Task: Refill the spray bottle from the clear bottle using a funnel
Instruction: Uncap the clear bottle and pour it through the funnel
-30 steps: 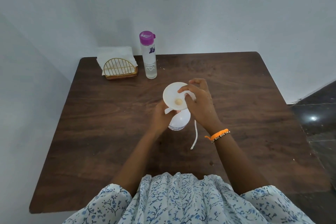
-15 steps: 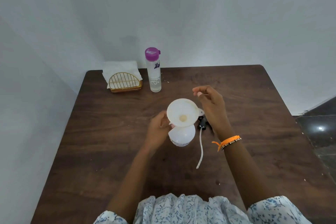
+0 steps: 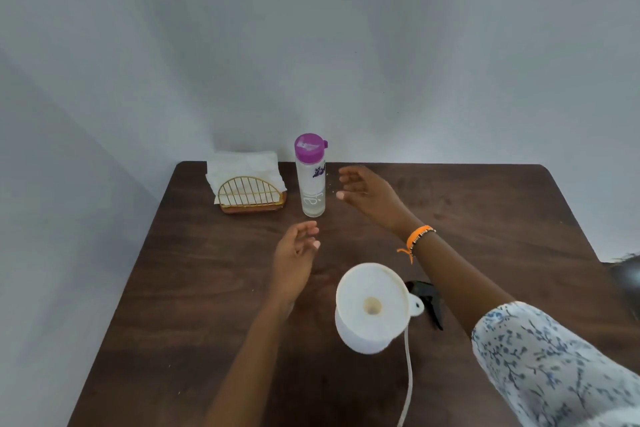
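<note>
Both hands hung loose, gripping nothing. The right hand (image 3: 367, 192) hovered just beside the clear bottle (image 3: 310, 177) (purple-capped); behind the left hand (image 3: 294, 253), the funnel (image 3: 372, 302) sat in the spray bottle (image 3: 360, 340).

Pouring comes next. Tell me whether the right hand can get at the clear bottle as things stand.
Probably yes. The right hand is open just beside the clear bottle, with nothing between them; the funnel sits nearer the person, out of the way.

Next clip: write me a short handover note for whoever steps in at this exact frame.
Left hand and right hand: both open, holding nothing; right is beside the clear bottle.
Clear bottle: upright at the table's far edge, purple cap on.
Funnel: seated in the spray bottle; spray head lies beside it.
Done: head off, funnel in.
Left: uncap, pour, remove funnel, refit head.
</note>
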Demonstrator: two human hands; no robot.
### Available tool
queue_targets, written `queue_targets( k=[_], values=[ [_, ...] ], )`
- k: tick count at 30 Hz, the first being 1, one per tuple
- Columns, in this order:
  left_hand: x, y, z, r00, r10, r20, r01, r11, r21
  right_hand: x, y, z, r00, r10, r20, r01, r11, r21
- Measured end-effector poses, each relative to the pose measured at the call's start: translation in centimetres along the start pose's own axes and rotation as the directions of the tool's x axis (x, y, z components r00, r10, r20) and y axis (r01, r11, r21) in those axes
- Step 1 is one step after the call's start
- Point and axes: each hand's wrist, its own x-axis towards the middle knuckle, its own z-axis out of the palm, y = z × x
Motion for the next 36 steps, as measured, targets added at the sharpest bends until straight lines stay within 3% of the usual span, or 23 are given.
queue_targets(
  k=[5,10,16,20,28,33,36],
  values=[
    [2.9,-0.6,-0.4,0.999,-0.033,-0.039,0.032,0.999,-0.010,4.6,1.2,2.0,0.993,-0.030,0.117,0.044,0.992,-0.117],
    [3.8,-1.2,-0.5,0.996,-0.076,-0.049,0.076,0.997,0.006,6.2,1.3,3.2,0.984,-0.119,0.135,0.132,0.987,-0.090],
    [3.2,-0.8,-0.2,0.994,-0.104,-0.045,0.104,0.995,-0.004,5.5,1.2,3.4,0.980,-0.183,0.073,0.191,0.975,-0.116],
    [2.4,1.3,-0.4,0.994,-0.094,-0.059,0.091,0.995,-0.050,3.6,-1.1,1.4,0.982,-0.187,0.018,0.188,0.981,-0.044],
    [-0.5,8.1,-0.7,0.984,0.175,-0.025,-0.176,0.981,-0.084,-2.5,-9.5,-3.1,0.933,-0.336,-0.127,0.337,0.941,-0.011],
    [-3.2,12.1,-0.6,0.924,0.372,0.082,-0.371,0.928,-0.030,-6.6,-13.7,-4.1,0.874,-0.407,-0.265,0.438,0.897,0.067],
    [-4.9,13.8,-0.3,0.883,0.464,0.071,-0.465,0.885,0.010,-8.9,-15.6,-4.3,0.846,-0.423,-0.324,0.481,0.868,0.124]
  ],
)
